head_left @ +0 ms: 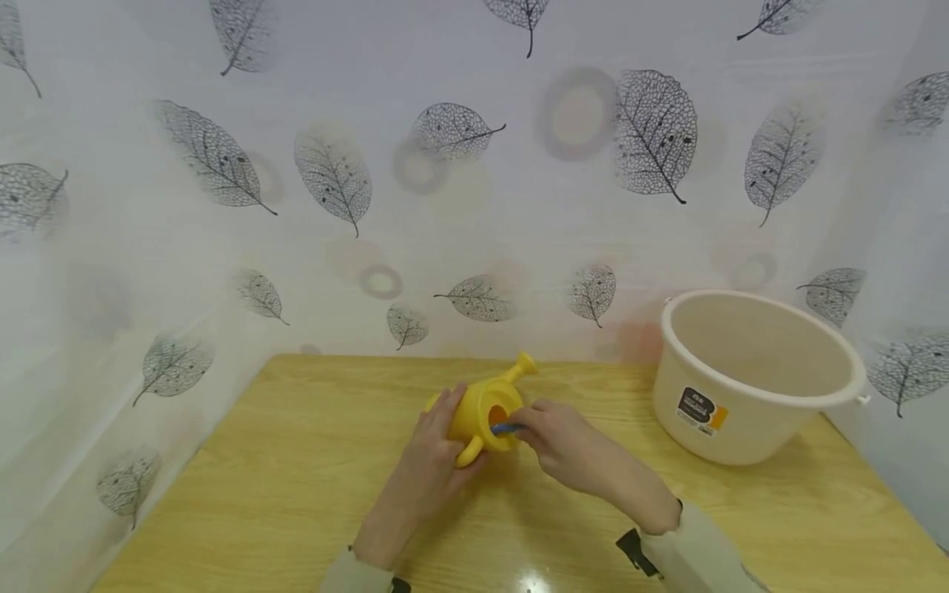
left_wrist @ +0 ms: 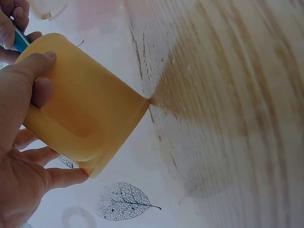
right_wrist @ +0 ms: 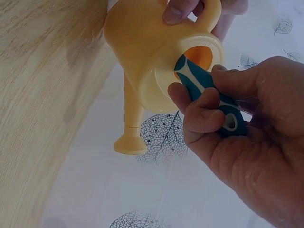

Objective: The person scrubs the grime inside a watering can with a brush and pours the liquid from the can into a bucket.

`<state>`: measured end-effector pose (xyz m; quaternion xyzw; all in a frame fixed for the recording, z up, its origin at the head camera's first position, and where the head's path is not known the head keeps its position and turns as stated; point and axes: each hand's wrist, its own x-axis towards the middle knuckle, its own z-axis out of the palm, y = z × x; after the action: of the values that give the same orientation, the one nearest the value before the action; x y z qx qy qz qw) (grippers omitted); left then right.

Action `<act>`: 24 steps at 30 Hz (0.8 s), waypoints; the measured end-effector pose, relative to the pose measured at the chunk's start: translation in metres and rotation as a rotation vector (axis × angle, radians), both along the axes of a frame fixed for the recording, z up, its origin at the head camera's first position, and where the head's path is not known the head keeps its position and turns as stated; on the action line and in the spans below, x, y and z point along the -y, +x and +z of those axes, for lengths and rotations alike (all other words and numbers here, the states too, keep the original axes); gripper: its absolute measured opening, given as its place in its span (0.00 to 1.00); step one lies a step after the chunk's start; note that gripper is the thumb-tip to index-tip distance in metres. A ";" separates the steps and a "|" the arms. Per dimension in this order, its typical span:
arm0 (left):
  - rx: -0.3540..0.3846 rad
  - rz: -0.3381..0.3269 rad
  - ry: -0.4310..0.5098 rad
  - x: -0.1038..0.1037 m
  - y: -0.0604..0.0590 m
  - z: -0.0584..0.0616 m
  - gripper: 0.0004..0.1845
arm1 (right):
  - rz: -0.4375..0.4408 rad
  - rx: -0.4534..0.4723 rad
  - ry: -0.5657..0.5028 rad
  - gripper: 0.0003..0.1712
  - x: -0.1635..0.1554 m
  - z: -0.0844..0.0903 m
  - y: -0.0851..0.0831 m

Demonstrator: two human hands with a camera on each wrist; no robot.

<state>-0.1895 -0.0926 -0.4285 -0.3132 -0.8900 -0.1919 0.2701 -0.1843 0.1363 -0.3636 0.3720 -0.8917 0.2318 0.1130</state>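
Observation:
A small yellow toy watering can (head_left: 485, 409) is tipped on its side above the wooden table (head_left: 296, 478), spout pointing away. My left hand (head_left: 437, 449) grips its body, thumb on top near the handle (right_wrist: 209, 14); in the left wrist view the can (left_wrist: 80, 104) fills my palm (left_wrist: 23, 156). My right hand (head_left: 563, 445) pinches a teal and white handled tool (right_wrist: 209, 92), whose tip is pushed into the can's round orange opening (right_wrist: 202, 54). The tool's working end is hidden inside the can.
A large cream plastic bucket (head_left: 756, 375) with a label stands at the table's back right. A leaf-patterned curtain (head_left: 445, 165) surrounds the table on three sides. Bare wood lies to the left and front of my hands.

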 end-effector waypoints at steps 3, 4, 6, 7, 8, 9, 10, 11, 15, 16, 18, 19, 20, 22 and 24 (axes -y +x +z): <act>0.012 0.002 0.002 0.001 0.000 0.001 0.20 | 0.006 0.002 0.008 0.07 0.002 -0.001 -0.002; 0.018 0.004 0.002 0.001 0.000 0.001 0.20 | 0.008 0.001 0.012 0.07 0.003 -0.002 -0.003; 0.026 0.002 0.002 0.002 0.000 0.002 0.19 | 0.009 0.002 0.021 0.07 0.004 -0.002 -0.004; 0.028 0.001 0.001 0.002 0.000 0.002 0.19 | 0.008 0.003 0.026 0.06 0.004 -0.003 -0.004; 0.028 -0.002 0.001 0.002 0.000 0.002 0.19 | 0.009 0.006 0.030 0.07 0.004 -0.003 -0.005; 0.025 -0.006 0.002 0.003 0.000 0.002 0.19 | 0.009 0.010 0.035 0.07 0.004 -0.003 -0.005; 0.023 -0.013 0.006 0.003 -0.001 0.001 0.18 | 0.007 0.014 0.040 0.07 0.004 -0.003 -0.005; 0.019 -0.016 0.007 0.003 -0.001 0.001 0.18 | 0.006 0.020 0.043 0.07 0.004 -0.002 -0.005; 0.006 -0.025 0.022 0.002 -0.002 0.000 0.18 | -0.011 0.027 0.059 0.09 0.004 0.000 -0.003; 0.008 -0.025 0.025 0.002 -0.002 0.000 0.18 | -0.019 0.025 0.062 0.09 0.003 0.001 -0.002; 0.009 -0.019 0.027 0.002 -0.002 0.000 0.19 | -0.030 0.016 0.064 0.09 0.002 0.003 0.001; 0.014 -0.017 0.028 0.002 -0.002 -0.001 0.19 | -0.034 0.012 0.063 0.08 0.002 0.004 0.003; 0.016 -0.015 0.030 0.002 -0.001 -0.001 0.19 | -0.035 0.008 0.061 0.08 0.002 0.006 0.004; 0.018 -0.011 0.030 0.003 -0.001 0.000 0.19 | -0.033 -0.005 0.053 0.07 0.001 0.008 0.007; 0.022 -0.010 0.030 0.004 -0.001 0.000 0.19 | -0.031 -0.015 0.048 0.07 0.000 0.011 0.009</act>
<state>-0.1900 -0.0961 -0.4287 -0.3113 -0.8884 -0.2098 0.2641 -0.1749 0.1368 -0.3522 0.3623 -0.9018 0.2058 0.1142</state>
